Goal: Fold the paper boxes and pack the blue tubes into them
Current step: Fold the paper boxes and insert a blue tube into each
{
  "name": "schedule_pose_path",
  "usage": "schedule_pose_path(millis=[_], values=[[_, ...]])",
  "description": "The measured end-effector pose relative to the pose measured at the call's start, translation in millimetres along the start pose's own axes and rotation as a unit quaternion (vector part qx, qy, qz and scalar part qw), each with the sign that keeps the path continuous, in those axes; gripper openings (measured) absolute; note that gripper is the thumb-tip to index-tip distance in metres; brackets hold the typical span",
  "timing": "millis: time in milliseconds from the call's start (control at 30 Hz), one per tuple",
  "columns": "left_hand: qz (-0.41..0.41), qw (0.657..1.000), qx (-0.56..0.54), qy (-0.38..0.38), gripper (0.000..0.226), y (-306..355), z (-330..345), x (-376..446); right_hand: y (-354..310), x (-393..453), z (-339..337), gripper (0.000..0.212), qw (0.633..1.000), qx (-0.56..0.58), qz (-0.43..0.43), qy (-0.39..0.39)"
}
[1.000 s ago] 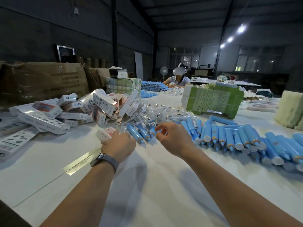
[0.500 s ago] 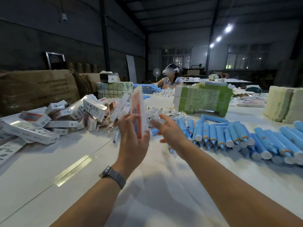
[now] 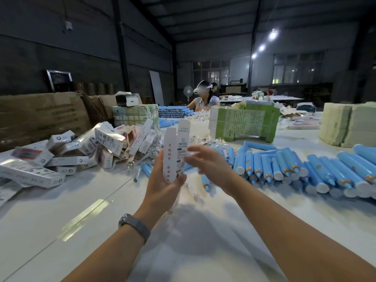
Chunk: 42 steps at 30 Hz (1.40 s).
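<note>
Standing upright at the centre of the frame, a flat paper box (image 3: 172,153) is held above the white worktop (image 3: 61,210). It is gripped at its lower end by the left hand (image 3: 164,180), whose fingers are curled round the bottom of the box from behind and from the sides. A grey watch band (image 3: 134,224) is worn on the left wrist. The box is white, with red characters printed down its front panel and a green mark on the panel behind it. The right hand (image 3: 209,163) is seen just right of the box, with the fingers stretched out and loosely spread; the fingertips (image 3: 190,151) are placed at the right edge of the box, and nothing is enclosed by this hand.

The blue tubes (image 3: 305,167) are laid in a long row on the worktop at the right of the frame, with white caps and orange rings turned to the viewer. A few more blue tubes lie near the centre, behind the hands. A heap of folded white boxes (image 3: 85,151) is piled at the left of the frame. A green bundle (image 3: 244,123) is standing behind the tubes, and brown cartons (image 3: 40,115) are stacked at the far left. Another person (image 3: 204,98) is seated at the far end of the worktop.
</note>
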<state>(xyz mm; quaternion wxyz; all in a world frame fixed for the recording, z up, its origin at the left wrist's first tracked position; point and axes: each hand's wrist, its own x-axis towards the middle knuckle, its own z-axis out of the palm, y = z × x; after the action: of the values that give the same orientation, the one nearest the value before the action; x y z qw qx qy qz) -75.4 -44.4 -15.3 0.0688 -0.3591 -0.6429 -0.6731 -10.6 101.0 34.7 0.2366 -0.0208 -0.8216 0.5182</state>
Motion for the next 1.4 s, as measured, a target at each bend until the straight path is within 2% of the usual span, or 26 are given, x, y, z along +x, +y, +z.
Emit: schedule_pose_path(millis=[100,167,233,400,567,667,867,1000,1100,1200,1333,1400], values=[[-0.004,0.999,0.045,0.025,0.056,-1.3,-1.5,-0.4,17.8,2.7,-13.1,0.034,0.975,-0.206,0.035,0.069],[0.007,0.999,0.037,0.029,0.045,0.3,2.0,-1.5,29.3,-1.6,-13.7,0.039,0.934,-0.351,0.058,0.025],[0.006,0.999,0.023,0.033,0.035,1.6,5.2,-2.5,34.1,-5.7,-8.4,0.039,0.891,-0.449,0.058,-0.036],[0.003,0.999,-0.032,0.015,0.035,-2.5,8.9,-5.7,28.8,-5.1,-0.9,0.033,0.840,-0.536,0.062,-0.059],[0.017,0.999,-0.032,0.024,0.045,-0.2,5.6,-5.9,27.2,-9.1,4.9,0.041,0.822,-0.558,0.090,-0.072],[0.013,0.999,-0.026,0.014,0.041,0.8,4.2,-6.0,28.6,-9.0,8.2,0.038,0.820,-0.557,0.104,-0.076],[-0.001,0.999,-0.010,-0.036,0.044,2.2,1.3,-7.7,33.0,-6.5,2.8,0.031,0.869,-0.480,0.110,-0.053],[-0.030,0.999,-0.011,-0.026,0.031,5.1,-1.4,-3.3,38.6,-4.4,2.2,0.023,0.872,-0.470,0.120,-0.071],[-0.041,0.997,-0.055,-0.030,0.040,2.6,-5.4,-3.2,33.9,0.3,-4.0,0.022,0.899,-0.430,0.077,0.035],[-0.021,1.000,-0.005,-0.002,0.050,0.4,-5.7,-2.0,16.4,5.7,-15.6,0.014,0.928,-0.327,0.009,0.178],[0.038,0.994,0.077,0.067,0.050,4.0,-3.8,1.6,-17.4,7.8,-32.9,0.022,0.928,-0.178,-0.130,0.300],[0.057,0.991,0.092,0.081,0.046,3.6,-5.8,1.1,-41.1,5.4,-39.4,0.017,0.917,-0.099,-0.192,0.335]])
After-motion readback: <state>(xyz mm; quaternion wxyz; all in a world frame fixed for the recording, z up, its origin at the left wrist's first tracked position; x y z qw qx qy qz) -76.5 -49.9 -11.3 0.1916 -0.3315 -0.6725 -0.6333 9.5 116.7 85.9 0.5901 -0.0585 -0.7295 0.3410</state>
